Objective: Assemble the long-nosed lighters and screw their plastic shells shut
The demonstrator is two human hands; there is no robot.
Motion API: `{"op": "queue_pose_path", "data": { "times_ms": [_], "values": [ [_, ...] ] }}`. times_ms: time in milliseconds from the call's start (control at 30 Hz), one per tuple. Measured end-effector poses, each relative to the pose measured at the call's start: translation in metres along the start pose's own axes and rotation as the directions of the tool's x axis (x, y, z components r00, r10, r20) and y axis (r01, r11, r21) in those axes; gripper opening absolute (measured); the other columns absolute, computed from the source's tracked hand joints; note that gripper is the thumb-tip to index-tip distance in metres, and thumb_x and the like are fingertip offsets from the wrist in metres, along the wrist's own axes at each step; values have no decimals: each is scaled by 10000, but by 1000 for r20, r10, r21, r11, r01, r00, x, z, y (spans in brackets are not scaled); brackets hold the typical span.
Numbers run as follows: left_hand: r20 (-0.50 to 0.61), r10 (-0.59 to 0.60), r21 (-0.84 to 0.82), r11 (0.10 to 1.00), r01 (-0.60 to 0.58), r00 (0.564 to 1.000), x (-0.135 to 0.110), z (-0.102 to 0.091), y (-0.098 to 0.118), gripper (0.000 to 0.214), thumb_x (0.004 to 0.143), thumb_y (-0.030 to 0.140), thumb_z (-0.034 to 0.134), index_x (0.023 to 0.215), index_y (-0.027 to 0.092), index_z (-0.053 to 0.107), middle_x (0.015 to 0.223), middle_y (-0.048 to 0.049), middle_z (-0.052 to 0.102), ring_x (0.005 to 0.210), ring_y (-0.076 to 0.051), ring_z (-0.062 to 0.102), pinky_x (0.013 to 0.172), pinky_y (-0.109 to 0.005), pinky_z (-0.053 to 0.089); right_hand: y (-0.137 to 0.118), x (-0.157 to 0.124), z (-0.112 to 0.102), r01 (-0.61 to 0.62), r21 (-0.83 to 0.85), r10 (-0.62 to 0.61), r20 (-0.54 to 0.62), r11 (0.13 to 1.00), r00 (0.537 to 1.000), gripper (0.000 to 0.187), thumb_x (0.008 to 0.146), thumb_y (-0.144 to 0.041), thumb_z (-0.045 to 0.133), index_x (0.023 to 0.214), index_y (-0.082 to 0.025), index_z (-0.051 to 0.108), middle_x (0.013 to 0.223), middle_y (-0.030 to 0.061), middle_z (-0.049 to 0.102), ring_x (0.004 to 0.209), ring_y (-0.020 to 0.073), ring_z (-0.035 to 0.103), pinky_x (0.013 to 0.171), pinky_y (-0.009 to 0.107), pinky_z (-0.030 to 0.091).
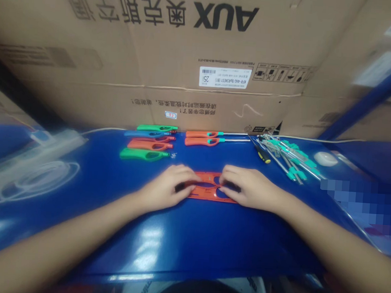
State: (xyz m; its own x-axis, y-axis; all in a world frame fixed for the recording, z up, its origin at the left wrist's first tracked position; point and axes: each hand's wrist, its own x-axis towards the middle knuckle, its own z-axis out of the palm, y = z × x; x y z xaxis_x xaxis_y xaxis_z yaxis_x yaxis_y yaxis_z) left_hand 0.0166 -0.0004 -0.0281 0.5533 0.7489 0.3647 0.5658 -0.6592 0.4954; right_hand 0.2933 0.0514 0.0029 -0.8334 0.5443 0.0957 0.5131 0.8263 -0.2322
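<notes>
Two orange lighter casing halves [209, 192] lie side by side on the blue tabletop, one nearer to me than the other. My left hand [171, 186] grips their left ends, thumb on the near half and fingers on the far one. At the right ends, around the oval openings, my right hand [251, 187] holds both halves in the same way. Beyond them are two orange gas lighters [200, 141] with metal tubes. Further left is a row of several coloured lighter handles, including a green lighter handle [138, 154] at the front.
A pile of metal lighter tubes with teal parts [296, 164] lies at the back right, beside a yellow-black screwdriver [263, 155] and a white rounded object [326, 158]. A power strip [60, 143] and coiled white cable [42, 176] occupy the left. Upright cardboard [120, 70] closes the back.
</notes>
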Motion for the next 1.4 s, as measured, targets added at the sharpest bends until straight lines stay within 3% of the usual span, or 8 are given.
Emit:
{"op": "queue_pose_path", "data": {
  "times_ms": [767, 900, 1000, 1100, 1133, 1200, 1300, 1400],
  "values": [
    [40, -19, 10, 1000, 18, 999, -1, -5, 6, 344, 913, 150, 572, 1240, 241, 627, 1186, -49, 683, 1111, -211, 606, 1004, -402, 434, 3, 3, 5, -17, 83, 22, -62, 996, 998, 124, 970, -322, 579, 995, -218, 642, 1024, 44, 642, 881, 176, 611, 716, 283, 447],
    [34, -27, 38, 999, 26, 999, -1, -6, 8, 331, 906, 159, 575, 1222, 240, 633, 1175, -53, 693, 1103, -225, 614, 988, -421, 428, 11, 5, -2, -80, 113, 100, -186, 990, 977, 192, 971, -370, 560, 910, -208, 643, 971, 50, 652, 824, 173, 613, 730, 297, 468],
    [22, -16, 44, 999, 15, 1000, -1, -6, 8, 327, 900, 159, 578, 1213, 236, 633, 1167, -50, 697, 1103, -225, 614, 997, -423, 420, 34, 2, -13, -273, 21, 264, -335, 962, 904, 232, 955, -367, 537, 831, -193, 629, 902, 67, 649, 768, 192, 601, 722, 328, 467],
    [29, -9, 45, 999, 8, 1000, -1, -7, 9, 329, 890, 149, 579, 1203, 234, 632, 1165, -43, 696, 1097, -220, 618, 1000, -419, 415, 67, -7, -27, -546, -133, 484, -322, 827, 813, 141, 895, -283, 542, 906, -188, 645, 968, 103, 653, 863, 251, 621, 719, 348, 456],
    [32, -8, 47, 999, 7, 999, -1, -7, 9, 328, 888, 148, 578, 1200, 234, 633, 1166, -43, 696, 1096, -222, 619, 999, -420, 414, 78, -11, -32, -633, -169, 575, -293, 755, 764, 163, 879, -275, 553, 976, -186, 651, 1027, 121, 649, 879, 262, 626, 704, 346, 451],
    [35, -4, 52, 999, 2, 999, -1, -8, 10, 323, 886, 150, 574, 1193, 231, 635, 1168, -50, 697, 1094, -228, 621, 996, -424, 411, 96, -19, -41, -786, -214, 756, -218, 580, 617, 266, 863, -289, 565, 1095, -187, 647, 1121, 164, 627, 860, 276, 634, 647, 344, 430],
    [29, -1, 63, 998, -1, 1000, -1, -8, 11, 319, 888, 157, 567, 1191, 228, 637, 1169, -59, 698, 1092, -235, 622, 996, -435, 406, 116, -29, -50, -836, -223, 811, -215, 502, 545, 316, 842, -224, 550, 1135, -163, 652, 1188, 225, 611, 899, 302, 635, 647, 363, 421],
    [31, -10, 76, 997, 7, 999, -1, -8, 11, 318, 885, 159, 563, 1186, 228, 642, 1172, -62, 698, 1091, -241, 620, 987, -446, 407, 127, -34, -55, -878, -222, 854, -223, 425, 470, 305, 758, -177, 623, 1057, -152, 680, 1110, 228, 644, 865, 314, 643, 630, 368, 428]
  ]
}}
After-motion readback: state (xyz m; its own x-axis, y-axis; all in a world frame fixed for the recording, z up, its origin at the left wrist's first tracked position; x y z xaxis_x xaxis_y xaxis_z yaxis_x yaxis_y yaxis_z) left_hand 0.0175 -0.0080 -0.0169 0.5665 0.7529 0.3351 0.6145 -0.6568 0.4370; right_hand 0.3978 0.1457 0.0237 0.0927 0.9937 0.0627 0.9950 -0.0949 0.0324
